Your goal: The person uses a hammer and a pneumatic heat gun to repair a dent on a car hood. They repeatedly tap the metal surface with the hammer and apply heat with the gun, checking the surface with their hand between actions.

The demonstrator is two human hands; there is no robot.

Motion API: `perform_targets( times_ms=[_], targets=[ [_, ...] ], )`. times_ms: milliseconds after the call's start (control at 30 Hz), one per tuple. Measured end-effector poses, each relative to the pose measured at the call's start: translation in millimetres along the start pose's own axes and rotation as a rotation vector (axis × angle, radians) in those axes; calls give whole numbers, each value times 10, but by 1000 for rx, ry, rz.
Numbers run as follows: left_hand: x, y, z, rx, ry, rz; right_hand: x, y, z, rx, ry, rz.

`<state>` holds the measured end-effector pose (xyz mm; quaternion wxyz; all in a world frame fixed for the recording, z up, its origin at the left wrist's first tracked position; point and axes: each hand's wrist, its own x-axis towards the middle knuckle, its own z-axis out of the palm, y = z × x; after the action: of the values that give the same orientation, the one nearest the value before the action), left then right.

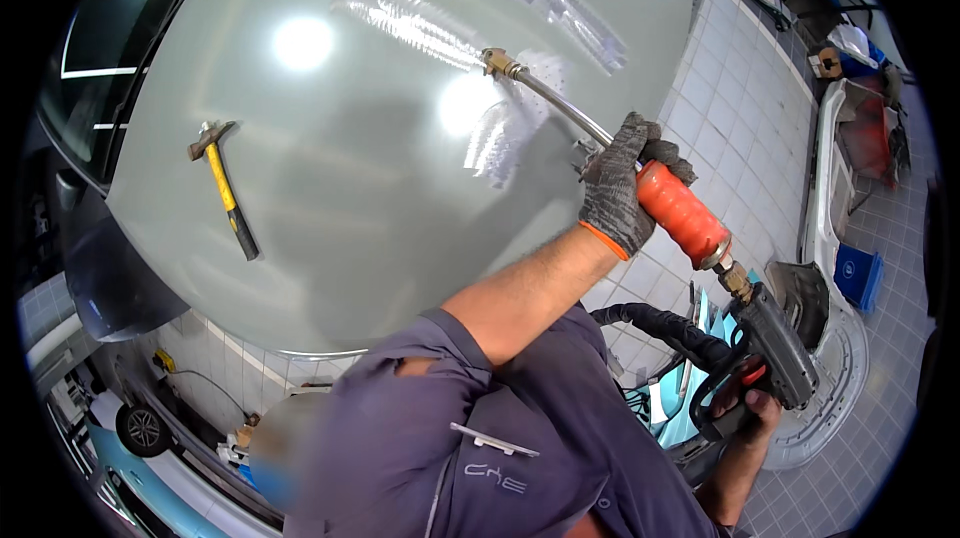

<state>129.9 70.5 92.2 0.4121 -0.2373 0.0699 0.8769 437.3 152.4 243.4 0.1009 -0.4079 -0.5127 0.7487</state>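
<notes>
A slide-hammer dent puller with an orange weight (686,214) and a steel shaft (565,105) runs from lower right to upper left. Its brass tip (495,62) is over a bright, ground patch on a grey-green car hood (350,188); whether it touches the metal, I cannot tell. My left hand (622,183), in a grey glove with an orange cuff, is closed around the shaft end beside the orange weight. At the tool's rear, my right hand (757,415) grips the black pistol-shaped welding gun (780,348) with a red trigger. A hammer (222,188) with a yellow-and-black handle lies on the hood.
Other scraped, shiny strips (545,3) mark the hood. A black sleeved cable (665,326) leads off below the gun. Loose body panels (830,168), a blue box (858,276) and a turquoise sheet (672,398) stand on the tiled floor at right. A wheel (143,430) shows lower left.
</notes>
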Motion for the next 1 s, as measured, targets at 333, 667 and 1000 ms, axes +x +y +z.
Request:
perform_targets(
  times_ms=[333, 667, 1000],
  targets=[
    [92, 303, 184, -66, 239, 66, 124, -37, -85, 393, 128, 397],
    [-155, 571, -116, -552, -596, -151, -225, -4, -26, -1016, -259, -572],
    [-411, 690, 301, -72, 223, 14, -406, 228, 361, -205, -11, -139]
  ],
)
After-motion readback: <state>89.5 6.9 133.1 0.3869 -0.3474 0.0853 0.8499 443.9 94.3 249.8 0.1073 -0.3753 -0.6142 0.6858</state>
